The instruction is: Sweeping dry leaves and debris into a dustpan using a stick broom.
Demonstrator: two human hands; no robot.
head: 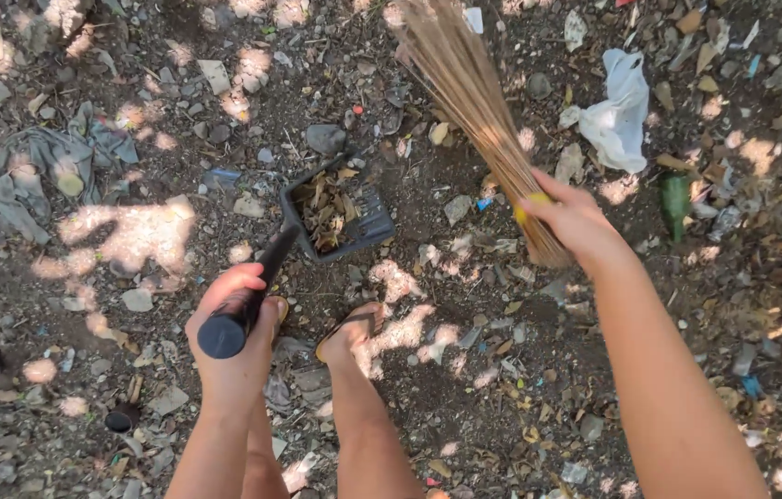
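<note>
My left hand [236, 325] grips the black handle of a dark dustpan [365, 225] that rests on the dirt and holds dry brown leaves [324, 208]. My right hand [573, 220] is closed round the bound end of a stick broom [463, 85], whose bristles fan up and away toward the top of the view. The broom's tips are above and to the right of the dustpan, apart from it. My two legs and a sandalled foot [351, 331] stand just below the pan.
The dirt ground is strewn with stones, dry leaves and litter. A white plastic bag [619, 113] lies at upper right, a green bottle [675, 201] beside it, a grey cloth [49, 166] at left, a grey stone [324, 138] above the pan.
</note>
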